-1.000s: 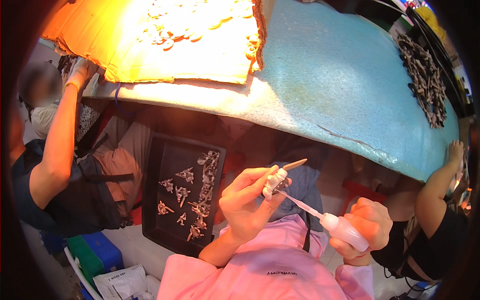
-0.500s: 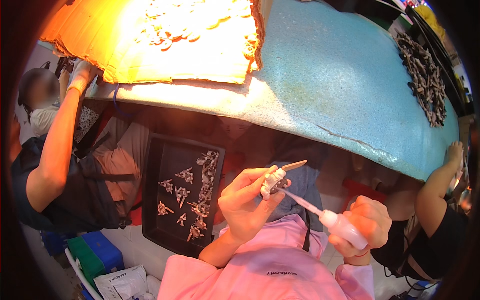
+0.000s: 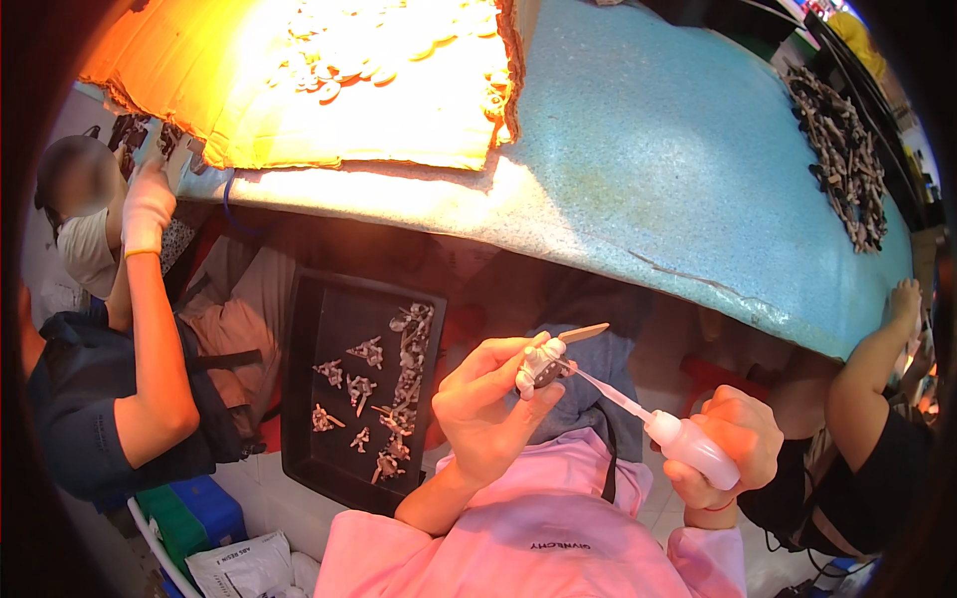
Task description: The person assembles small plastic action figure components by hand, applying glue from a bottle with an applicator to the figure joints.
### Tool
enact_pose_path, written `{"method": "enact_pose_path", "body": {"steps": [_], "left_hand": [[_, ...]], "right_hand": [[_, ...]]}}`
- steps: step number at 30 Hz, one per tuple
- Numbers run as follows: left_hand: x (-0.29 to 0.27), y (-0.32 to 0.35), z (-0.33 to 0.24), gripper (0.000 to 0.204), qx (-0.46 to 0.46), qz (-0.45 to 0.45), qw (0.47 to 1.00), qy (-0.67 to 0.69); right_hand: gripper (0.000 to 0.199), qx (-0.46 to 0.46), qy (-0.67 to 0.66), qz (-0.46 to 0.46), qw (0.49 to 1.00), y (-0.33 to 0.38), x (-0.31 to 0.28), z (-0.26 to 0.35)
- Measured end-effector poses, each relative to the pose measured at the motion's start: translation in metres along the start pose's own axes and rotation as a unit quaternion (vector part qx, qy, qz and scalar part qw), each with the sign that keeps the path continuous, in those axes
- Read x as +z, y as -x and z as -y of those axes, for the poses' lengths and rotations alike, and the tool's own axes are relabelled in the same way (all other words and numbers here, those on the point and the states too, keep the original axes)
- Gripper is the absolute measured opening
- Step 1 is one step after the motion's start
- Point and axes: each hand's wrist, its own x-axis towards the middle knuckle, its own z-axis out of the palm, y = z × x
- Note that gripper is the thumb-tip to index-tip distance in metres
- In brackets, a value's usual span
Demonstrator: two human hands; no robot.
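Observation:
My left hand is closed on a small grey-and-white figurine, pinched between thumb and fingers. From the figurine's upper end a flat tan blade-like piece sticks out to the right. My right hand wraps round a translucent white squeeze bottle, which is tilted with its long thin nozzle pointing up and left. The nozzle's tip is at the right side of the figurine; whether it touches cannot be made out. Both hands are above my lap, in front of the table edge.
A black tray left of my hands holds several similar figurines. Ahead stands a blue-topped table with brightly lit cardboard and a heap of dark parts. Co-workers sit on both sides; the left one's gloved hand is near the table.
The bottle has shifted slightly right, and its nozzle tip has drawn a little toward the figurine's right edge. The figurine has turned slightly. The left co-worker's arm has swung lower and nearer.

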Motion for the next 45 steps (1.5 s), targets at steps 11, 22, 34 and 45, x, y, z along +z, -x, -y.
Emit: {"method": "enact_pose_path", "body": {"steps": [11,22,34,45], "left_hand": [[0.001,-0.003,-0.003,0.018,-0.117,-0.037,0.972,0.198],[-0.024,0.003,-0.004,0.029,-0.156,-0.042,0.947,0.277],[-0.045,0.012,-0.001,0.027,-0.171,-0.029,0.939,0.296],[-0.056,0.027,-0.004,0.032,-0.138,-0.057,0.949,0.276]], "right_hand": [[0.06,0.339,-0.36,-0.1,0.863,-0.029,-0.013,-0.018],[0.024,0.261,-0.192,0.005,0.946,-0.121,0.019,-0.13],[0.029,0.119,0.171,0.031,0.978,-0.12,0.012,-0.095],[0.006,-0.213,0.412,0.351,0.813,-0.216,0.157,-0.014]]}}
